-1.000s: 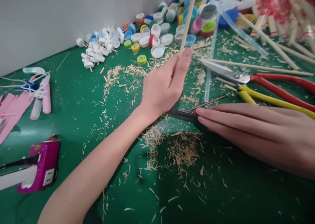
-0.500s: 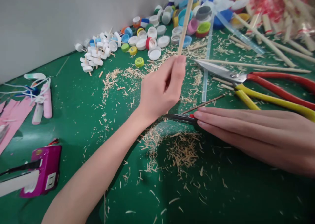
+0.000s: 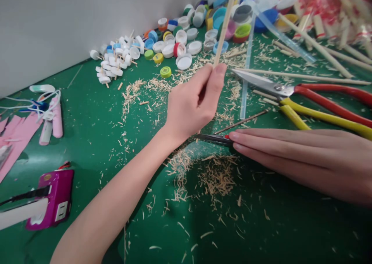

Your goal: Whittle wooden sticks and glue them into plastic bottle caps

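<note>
My left hand (image 3: 194,99) is closed around a thin wooden stick (image 3: 225,28), whose upper part rises slanting from beside the thumb. A small tip of wood shows below this hand, close to a dark narrow blade. That blade belongs to a black knife (image 3: 213,139) with a red spot, gripped in my right hand (image 3: 299,159). The fingers of the right hand lie long and together over the handle, hiding most of it. Pale wood shavings (image 3: 217,177) are heaped on the green tabletop (image 3: 95,140) under the blade.
Large scissors (image 3: 279,88) with red and yellow handles lie beyond my right hand. Several bottle caps (image 3: 184,61) pile up along the wall, some white ones on sticks. More wooden sticks (image 3: 319,47) rest at back right. A magenta device (image 3: 59,194) sits at left.
My left hand and the stick dipped slightly, then came back up and right. The right hand with the knife shifted slightly left and down. Both holds are unchanged.
</note>
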The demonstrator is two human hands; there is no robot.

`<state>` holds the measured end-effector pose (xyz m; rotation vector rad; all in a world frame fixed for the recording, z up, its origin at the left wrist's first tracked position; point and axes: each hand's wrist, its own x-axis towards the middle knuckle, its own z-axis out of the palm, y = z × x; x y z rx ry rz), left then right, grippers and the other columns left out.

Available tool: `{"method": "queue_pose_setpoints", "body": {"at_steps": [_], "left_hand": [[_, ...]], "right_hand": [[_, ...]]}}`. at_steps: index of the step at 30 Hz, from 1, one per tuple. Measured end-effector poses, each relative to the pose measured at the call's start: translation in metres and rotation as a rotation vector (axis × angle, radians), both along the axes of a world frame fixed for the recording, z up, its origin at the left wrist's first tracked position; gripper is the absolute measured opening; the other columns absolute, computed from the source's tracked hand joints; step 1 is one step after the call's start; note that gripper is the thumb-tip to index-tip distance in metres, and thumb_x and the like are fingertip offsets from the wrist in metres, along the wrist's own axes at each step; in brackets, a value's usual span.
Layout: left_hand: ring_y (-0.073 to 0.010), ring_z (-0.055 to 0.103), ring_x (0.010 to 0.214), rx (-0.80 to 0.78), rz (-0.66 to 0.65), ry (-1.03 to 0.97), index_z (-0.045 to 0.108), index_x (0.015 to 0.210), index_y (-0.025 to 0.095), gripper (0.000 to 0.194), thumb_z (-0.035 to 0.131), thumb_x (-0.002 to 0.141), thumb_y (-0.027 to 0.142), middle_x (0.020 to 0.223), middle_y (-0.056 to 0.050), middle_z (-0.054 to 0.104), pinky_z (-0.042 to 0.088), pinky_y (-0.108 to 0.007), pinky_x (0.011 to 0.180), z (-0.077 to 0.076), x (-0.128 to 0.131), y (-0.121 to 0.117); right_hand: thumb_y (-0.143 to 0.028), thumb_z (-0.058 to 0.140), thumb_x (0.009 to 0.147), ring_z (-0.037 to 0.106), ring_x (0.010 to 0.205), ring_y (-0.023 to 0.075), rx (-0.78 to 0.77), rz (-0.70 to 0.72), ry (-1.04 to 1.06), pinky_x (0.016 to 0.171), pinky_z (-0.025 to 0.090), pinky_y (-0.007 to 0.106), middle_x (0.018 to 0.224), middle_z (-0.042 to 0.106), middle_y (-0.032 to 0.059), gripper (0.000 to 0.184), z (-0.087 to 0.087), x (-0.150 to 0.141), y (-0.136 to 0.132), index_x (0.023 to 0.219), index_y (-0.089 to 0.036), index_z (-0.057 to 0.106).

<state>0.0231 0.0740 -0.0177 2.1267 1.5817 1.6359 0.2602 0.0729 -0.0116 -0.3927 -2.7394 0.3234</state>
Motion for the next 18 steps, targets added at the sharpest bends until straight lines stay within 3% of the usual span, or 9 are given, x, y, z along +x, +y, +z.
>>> {"method": "queue_pose_setpoints", "body": {"at_steps": [3, 7, 12, 18], "left_hand": [[-0.0054, 0.044, 0.050, 0.005, 0.006, 0.005, 0.048, 0.073, 0.019, 0.046, 0.025, 0.098, 0.049, 0.057, 0.003, 0.034, 0.029, -0.022, 0.051, 0.001, 0.001, 0.000], [-0.0048, 0.042, 0.048, 0.006, 0.010, 0.019, 0.048, 0.074, 0.019, 0.044, 0.025, 0.099, 0.047, 0.056, 0.004, 0.036, 0.028, -0.022, 0.051, 0.001, 0.001, 0.000], [-0.0054, 0.042, 0.048, -0.004, 0.017, 0.043, 0.048, 0.076, 0.020, 0.045, 0.022, 0.099, 0.048, 0.056, 0.003, 0.039, 0.027, -0.022, 0.050, 0.002, 0.000, 0.000], [-0.0048, 0.037, 0.045, 0.028, 0.021, 0.082, 0.046, 0.075, 0.020, 0.045, 0.023, 0.098, 0.051, 0.054, 0.004, 0.035, 0.025, -0.023, 0.048, 0.003, 0.000, -0.001]], "right_hand": [[-0.013, 0.020, 0.100, 0.052, 0.125, 0.0084, 0.003, 0.141, -0.038, 0.105, 0.049, 0.025, 0.143, 0.050, -0.0068, 0.058, -0.003, 0.002, 0.015, 0.154, -0.035, 0.015], [-0.018, 0.028, 0.100, 0.055, 0.123, 0.0119, 0.051, 0.216, -0.013, 0.101, 0.051, 0.025, 0.142, 0.051, -0.0019, 0.057, -0.007, 0.002, 0.024, 0.155, -0.028, 0.014], [-0.009, 0.020, 0.099, 0.048, 0.129, 0.0076, 0.001, 0.184, -0.045, 0.112, 0.042, 0.027, 0.138, 0.055, -0.0064, 0.060, -0.004, 0.002, 0.014, 0.154, -0.033, 0.014], [-0.012, 0.020, 0.100, 0.054, 0.124, 0.0094, -0.038, 0.164, -0.021, 0.108, 0.047, 0.029, 0.134, 0.059, -0.0064, 0.059, 0.000, 0.001, 0.012, 0.154, -0.036, 0.015]]}}
